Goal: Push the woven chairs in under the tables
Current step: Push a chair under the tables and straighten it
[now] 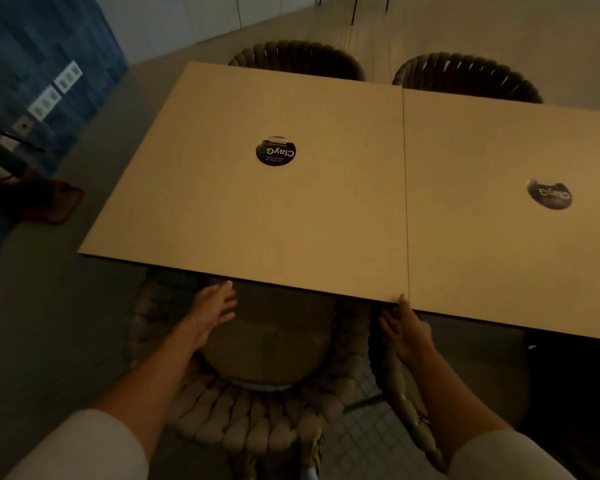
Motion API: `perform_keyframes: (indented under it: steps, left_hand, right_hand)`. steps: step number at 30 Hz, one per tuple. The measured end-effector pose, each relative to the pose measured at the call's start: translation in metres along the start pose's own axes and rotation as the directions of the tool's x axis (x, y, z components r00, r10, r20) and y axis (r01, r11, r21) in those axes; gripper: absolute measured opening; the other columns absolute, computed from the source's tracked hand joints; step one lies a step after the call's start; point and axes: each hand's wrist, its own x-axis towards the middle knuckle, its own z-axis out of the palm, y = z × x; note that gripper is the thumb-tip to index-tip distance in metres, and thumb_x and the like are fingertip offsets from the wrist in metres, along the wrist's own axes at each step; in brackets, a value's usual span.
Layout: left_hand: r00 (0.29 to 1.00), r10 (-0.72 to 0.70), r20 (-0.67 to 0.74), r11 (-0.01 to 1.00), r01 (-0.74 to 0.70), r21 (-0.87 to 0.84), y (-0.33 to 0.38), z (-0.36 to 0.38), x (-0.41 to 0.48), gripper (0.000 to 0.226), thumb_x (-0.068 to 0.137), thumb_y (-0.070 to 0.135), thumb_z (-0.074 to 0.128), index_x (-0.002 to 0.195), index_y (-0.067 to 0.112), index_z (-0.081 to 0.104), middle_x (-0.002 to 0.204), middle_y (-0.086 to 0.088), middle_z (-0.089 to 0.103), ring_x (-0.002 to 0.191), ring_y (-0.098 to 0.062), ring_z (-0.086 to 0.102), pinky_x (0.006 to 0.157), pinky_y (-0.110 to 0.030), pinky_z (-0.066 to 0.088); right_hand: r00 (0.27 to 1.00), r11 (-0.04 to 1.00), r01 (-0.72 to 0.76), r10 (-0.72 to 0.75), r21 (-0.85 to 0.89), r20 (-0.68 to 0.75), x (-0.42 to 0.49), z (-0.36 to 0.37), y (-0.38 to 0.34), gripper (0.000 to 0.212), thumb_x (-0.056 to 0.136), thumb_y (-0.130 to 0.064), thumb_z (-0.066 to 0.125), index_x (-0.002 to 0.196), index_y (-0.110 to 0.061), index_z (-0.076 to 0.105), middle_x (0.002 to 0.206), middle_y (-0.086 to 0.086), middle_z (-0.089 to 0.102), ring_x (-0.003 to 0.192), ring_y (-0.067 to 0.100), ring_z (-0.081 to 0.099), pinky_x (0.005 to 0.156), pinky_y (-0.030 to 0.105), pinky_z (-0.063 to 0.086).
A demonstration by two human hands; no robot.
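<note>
Head view, looking down on two square tables (257, 209) butted edge to edge, a round dark sticker (276, 151) on each top. Nearest woven chair (257, 420) tucked partway under the left table's near edge, seat front hidden below the top, braided backrest outside it. Left hand (211, 311) open, fingers spread, above the seat, gripping nothing. Right hand (407, 332) open, flat beside the right armrest, contact unclear. Two more woven chairs (300, 58) at the tables' far edge.
</note>
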Motion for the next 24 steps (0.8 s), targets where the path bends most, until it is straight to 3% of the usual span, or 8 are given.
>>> perform_keyframes:
  steps: [3,6,8,11,16,20,22,24]
  left_hand:
    - [1.0,0.006,-0.025,0.999,-0.005,0.039,-0.005,-0.029,-0.008,0.049,0.107,0.03,0.052,0.149,0.007,0.044,0.143,-0.009,0.056,0.133,-0.029,0.055,0.104,-0.047,0.049]
    - [0.995,0.052,-0.088,0.994,-0.042,0.105,-0.013,-0.063,-0.01,0.033,0.106,0.026,0.052,0.134,0.009,0.055,0.127,-0.008,0.06,0.123,-0.027,0.058,0.093,-0.041,0.05]
    - [0.978,0.119,-0.168,0.974,-0.082,0.21,-0.024,-0.093,-0.007,0.03,0.103,0.025,0.058,0.13,0.01,0.058,0.125,-0.01,0.064,0.113,-0.025,0.061,0.087,-0.037,0.05]
    - [0.932,0.241,-0.27,0.891,-0.102,0.443,-0.044,-0.14,0.004,0.037,0.096,0.022,0.068,0.13,0.01,0.059,0.122,-0.009,0.069,0.113,-0.028,0.064,0.1,-0.041,0.048]
    - [0.908,0.297,-0.296,0.756,-0.034,0.653,-0.076,-0.182,0.01,0.061,0.082,0.018,0.08,0.137,0.004,0.055,0.135,-0.024,0.059,0.124,-0.042,0.057,0.105,-0.048,0.045]
    - [0.946,0.244,-0.212,0.745,-0.044,0.665,-0.098,-0.193,0.016,0.093,0.073,0.006,0.083,0.153,0.009,0.035,0.147,-0.026,0.039,0.128,-0.043,0.05,0.11,-0.045,0.043]
    - [0.966,0.168,-0.196,0.788,-0.012,0.615,-0.114,-0.198,0.024,0.111,0.07,0.002,0.079,0.159,0.026,0.017,0.145,-0.02,0.046,0.126,-0.04,0.052,0.105,-0.053,0.049]
    - [0.986,0.046,-0.159,0.821,0.054,0.568,-0.132,-0.204,0.035,0.13,0.072,0.003,0.078,0.152,0.058,-0.01,0.137,-0.01,0.055,0.117,-0.037,0.059,0.089,-0.064,0.055]
  right_hand:
    - [0.996,0.958,0.084,-0.083,-0.273,0.016,-0.027,0.012,0.031,0.065,0.089,-0.052,0.074,0.126,-0.001,0.058,0.107,0.015,0.069,0.093,0.025,0.071,0.086,0.044,0.06]
    - [0.973,0.729,0.183,-0.23,-0.66,0.016,-0.052,0.011,0.058,0.069,0.085,-0.06,0.075,0.132,-0.013,0.054,0.115,0.007,0.067,0.104,0.024,0.068,0.093,0.047,0.058]
    - [0.946,0.603,0.236,-0.321,-0.762,0.039,-0.067,0.008,0.076,0.061,0.088,-0.053,0.072,0.129,-0.01,0.056,0.113,0.008,0.067,0.107,0.027,0.066,0.087,0.039,0.055]
    - [0.931,0.507,0.213,-0.364,-0.835,0.017,-0.087,0.004,0.108,0.074,0.079,-0.062,0.069,0.125,-0.006,0.056,0.119,0.015,0.061,0.11,0.037,0.064,0.072,0.031,0.046]
    - [0.965,0.497,0.018,-0.235,-0.867,-0.115,-0.107,-0.004,0.167,0.086,0.088,-0.032,0.079,0.15,-0.001,0.029,0.149,0.023,0.041,0.131,0.046,0.05,0.101,0.052,0.05]
    - [0.976,0.604,0.001,-0.174,-0.797,-0.13,-0.115,0.001,0.203,0.095,0.093,-0.023,0.072,0.16,-0.013,0.005,0.148,0.027,0.044,0.126,0.051,0.053,0.098,0.057,0.052]
    - [0.976,0.673,-0.022,-0.146,-0.739,-0.162,-0.119,0.006,0.209,0.097,0.095,-0.026,0.068,0.161,-0.026,-0.003,0.148,0.026,0.043,0.125,0.051,0.053,0.098,0.061,0.052]
    - [0.975,0.713,-0.035,-0.129,-0.7,-0.18,-0.12,0.012,0.206,0.087,0.101,-0.034,0.06,0.161,-0.032,-0.002,0.152,0.023,0.04,0.128,0.047,0.051,0.097,0.054,0.052]
